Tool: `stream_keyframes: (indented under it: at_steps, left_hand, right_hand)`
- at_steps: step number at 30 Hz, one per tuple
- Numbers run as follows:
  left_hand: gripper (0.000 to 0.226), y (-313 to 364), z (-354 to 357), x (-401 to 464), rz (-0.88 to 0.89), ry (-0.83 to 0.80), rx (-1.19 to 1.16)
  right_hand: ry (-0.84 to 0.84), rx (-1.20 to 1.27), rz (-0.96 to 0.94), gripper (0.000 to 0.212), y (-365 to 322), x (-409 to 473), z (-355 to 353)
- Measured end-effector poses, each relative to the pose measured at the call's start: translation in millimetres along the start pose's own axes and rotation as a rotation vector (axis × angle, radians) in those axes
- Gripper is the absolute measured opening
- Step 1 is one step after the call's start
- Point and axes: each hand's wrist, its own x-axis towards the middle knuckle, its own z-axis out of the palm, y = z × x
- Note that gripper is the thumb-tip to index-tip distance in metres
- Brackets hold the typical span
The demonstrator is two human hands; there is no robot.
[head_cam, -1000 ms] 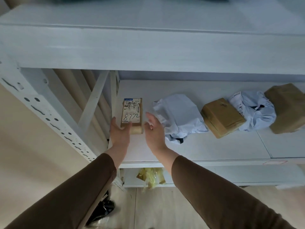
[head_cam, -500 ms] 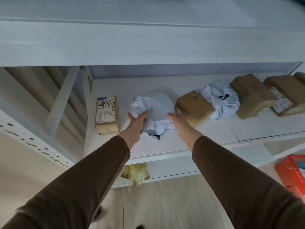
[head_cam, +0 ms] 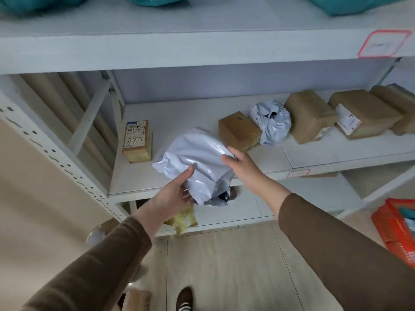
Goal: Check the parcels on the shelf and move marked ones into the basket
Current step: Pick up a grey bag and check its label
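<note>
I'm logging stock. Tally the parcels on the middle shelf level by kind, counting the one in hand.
Brown cardboard boxes: 5, from the labelled box at the left to the partly cut-off one at the right.
White poly bags: 2, one held by both hands, one lying on the shelf.
Total: 7

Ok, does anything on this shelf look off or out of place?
Nothing looks damaged. The white poly bag is lifted off the shelf, held between the left hand and right hand. The cardboard boxes lie at mixed angles, not lined up.
</note>
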Motion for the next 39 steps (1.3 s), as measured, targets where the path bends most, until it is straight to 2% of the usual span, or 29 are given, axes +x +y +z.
stream_keyframes:
  at_steps: [4, 7, 9, 11, 13, 15, 18, 20, 22, 24, 27, 31, 34, 35, 37, 39]
  left_hand:
    - [0.047, -19, 44, -50, 0.072, -0.109, -0.058]
    - [0.047, -32, 72, -71, 0.228, -0.078, 0.069]
    - [0.055, -36, 82, -81, 0.411, 0.040, 0.204]
    - [0.075, -37, 86, -86, 0.604, 0.110, 0.400]
    - [0.087, -37, 87, -90, 0.786, 0.246, 0.751]
    - [0.083, -36, 89, -92, 1.043, 0.411, 1.218]
    - [0.087, -32, 96, -99, 1.337, 0.440, 1.675]
    - [0.088, -31, 98, -99, 1.457, 0.419, 1.825]
    - [0.076, -33, 98, -98, 1.596, 0.397, 1.860]
    - [0.061, -36, 93, -96, 1.715, 0.377, 1.831]
    - [0.060, -45, 78, -91, 1.759, 0.362, 1.759]
    - [0.077, -56, 63, -87, 1.716, 0.371, 1.680]
    - [0.083, -63, 52, -81, 1.584, 0.309, 1.694]
    - [0.087, -65, 48, -79, 1.504, 0.288, 1.720]
    - [0.097, -69, 41, -76, 1.329, 0.261, 1.768]
    - [0.097, -70, 38, -77, 1.221, 0.260, 1.735]
  right_hand:
    - [-0.015, -0.086, -0.193, 0.037, -13, -31, -30]
    - [0.037, -0.071, -0.188, 0.034, -12, -47, -47]
    - [0.047, -0.009, -0.158, 0.031, -11, -63, -56]
    - [0.046, 0.097, -0.067, 0.028, -7, -77, -66]
    - [0.022, 0.270, 0.060, 0.029, -2, -89, -76]
    - [0.009, 0.472, 0.190, 0.036, 4, -97, -88]
    - [-0.048, 0.696, 0.307, 0.060, 22, -108, -103]
    - [-0.115, 0.773, 0.324, 0.081, 32, -118, -109]
    - [-0.209, 0.823, 0.316, 0.099, 35, -127, -113]
    - [-0.316, 0.823, 0.269, 0.101, 30, -136, -115]
    - [-0.366, 0.704, 0.180, 0.083, 21, -144, -109]
    - [-0.304, 0.569, 0.095, 0.082, 10, -147, -90]
    - [-0.158, 0.385, -0.132, 0.053, 2, -151, -72]
    - [-0.086, 0.299, -0.218, 0.054, 0, -154, -68]
    - [0.065, 0.064, -0.358, 0.071, 1, -157, -62]
    - [0.150, -0.154, -0.469, 0.087, 3, -160, -59]
